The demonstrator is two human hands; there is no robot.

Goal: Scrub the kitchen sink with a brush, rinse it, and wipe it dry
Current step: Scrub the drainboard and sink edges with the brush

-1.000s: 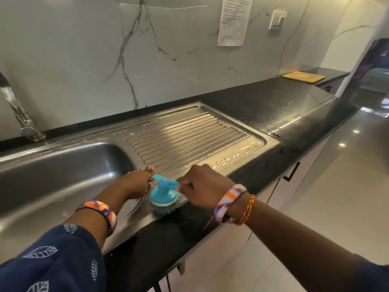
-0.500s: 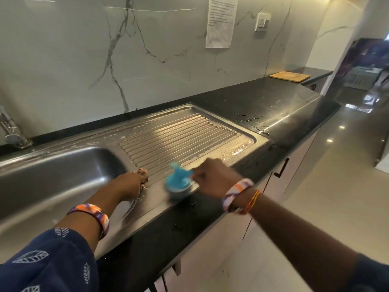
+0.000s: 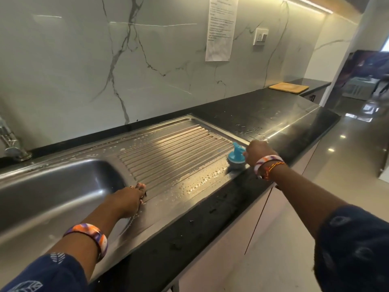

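Scanning from the wet black tabletop point(image 3: 273, 121) down to the steel sink point(image 3: 172, 157), I see suds reaching its far right corner. My right hand point(image 3: 257, 152) grips the blue brush point(image 3: 235, 158) there; a hard stroke could fling foam onto the stone. My left hand point(image 3: 128, 200) presses flat, fingers straight, and could slip.

It was a kitchen: a steel sink point(image 3: 63, 186) with ribbed drainboard point(image 3: 174, 150) sat in a black counter point(image 3: 263, 114) under a marble backsplash point(image 3: 105, 60), with a tap point(image 3: 12, 148), cutting board point(image 3: 288, 87) and cabinets point(image 3: 242, 239) below.
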